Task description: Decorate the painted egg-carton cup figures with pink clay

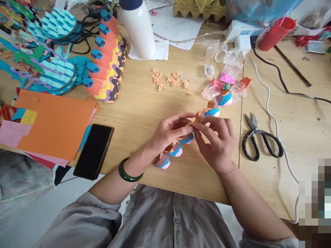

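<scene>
My left hand (169, 132) and my right hand (214, 143) meet over the wooden table (134, 117), their fingers pinching a strip of layered modelling clay (198, 119). Its orange top is partly hidden by my fingers. Below my left hand, a row of clay lumps (176, 148) in brown, orange, blue and pink runs down toward the table. A similar clay lump (224, 99) lies beyond my right hand, beside clear plastic bags of coloured clay (227, 77). Orange clay crumbs (165, 78) are scattered farther up the table.
A black phone (93, 151) and stacked coloured card (55, 124) lie to the left, with a colourful paper craft (106, 58) and a white bottle (138, 29) behind. Black-handled scissors (261, 139) lie to the right. A white cable (274, 117) runs along the right side.
</scene>
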`<state>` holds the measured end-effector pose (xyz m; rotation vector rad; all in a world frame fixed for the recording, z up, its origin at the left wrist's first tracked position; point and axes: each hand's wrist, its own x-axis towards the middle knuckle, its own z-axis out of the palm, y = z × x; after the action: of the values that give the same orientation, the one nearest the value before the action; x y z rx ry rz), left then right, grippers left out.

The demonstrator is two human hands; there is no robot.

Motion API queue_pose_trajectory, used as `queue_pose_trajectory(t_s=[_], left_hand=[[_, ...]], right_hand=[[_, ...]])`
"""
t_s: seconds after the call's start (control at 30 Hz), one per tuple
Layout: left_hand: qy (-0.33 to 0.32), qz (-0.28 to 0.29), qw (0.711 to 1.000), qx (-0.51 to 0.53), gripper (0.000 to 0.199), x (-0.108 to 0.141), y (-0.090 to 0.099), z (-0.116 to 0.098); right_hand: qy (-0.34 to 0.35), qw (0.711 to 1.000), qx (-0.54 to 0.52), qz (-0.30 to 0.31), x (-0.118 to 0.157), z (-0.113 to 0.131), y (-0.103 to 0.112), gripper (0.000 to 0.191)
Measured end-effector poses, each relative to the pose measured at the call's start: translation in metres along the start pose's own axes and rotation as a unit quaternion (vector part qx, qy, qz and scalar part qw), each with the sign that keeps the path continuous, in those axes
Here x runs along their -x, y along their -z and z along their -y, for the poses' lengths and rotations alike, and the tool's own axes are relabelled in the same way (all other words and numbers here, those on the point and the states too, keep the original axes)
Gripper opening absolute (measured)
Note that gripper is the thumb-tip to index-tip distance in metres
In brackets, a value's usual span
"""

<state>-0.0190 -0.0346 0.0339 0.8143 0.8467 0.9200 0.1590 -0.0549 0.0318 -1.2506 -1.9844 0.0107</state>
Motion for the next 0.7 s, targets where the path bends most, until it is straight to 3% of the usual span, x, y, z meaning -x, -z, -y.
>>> queue_pose_trajectory(t_s=[0.2, 0.3, 0.4, 0.5, 0.63, 0.7], left_hand=[[0.002, -0.023, 1.000, 0.013, 0.035, -0.0002, -0.0001, -0.0013], [0.015, -0.037, 0.999, 0.028, 0.038, -0.0001, 0.0017, -0.0040], [0.030, -0.043, 0.997, 0.048, 0.040, 0.0002, 0.0023, -0.0066], [0.048, -0.057, 0.995, 0.064, 0.040, -0.0003, 0.0016, -0.0070], [0.032, -0.081, 0.992, 0.088, 0.041, -0.0023, 0.0019, -0.0062], [0.026, -0.088, 0.991, 0.102, 0.042, -0.0028, 0.0017, -0.0066]], right_hand=[[-0.001, 0.999, -0.038, 0.004, 0.0000, -0.0004, -0.0008, 0.025], [-0.020, 0.995, -0.091, -0.030, -0.0001, -0.0021, 0.0005, 0.030], [-0.098, 0.980, -0.152, -0.081, 0.0006, -0.0019, 0.0017, 0.020], [-0.198, 0.948, -0.235, -0.082, 0.0014, -0.0003, 0.0025, 0.006], [-0.262, 0.928, -0.249, -0.091, 0.0011, -0.0019, 0.0014, 0.026], [-0.318, 0.892, -0.316, -0.056, -0.0008, -0.0044, -0.0017, 0.024]])
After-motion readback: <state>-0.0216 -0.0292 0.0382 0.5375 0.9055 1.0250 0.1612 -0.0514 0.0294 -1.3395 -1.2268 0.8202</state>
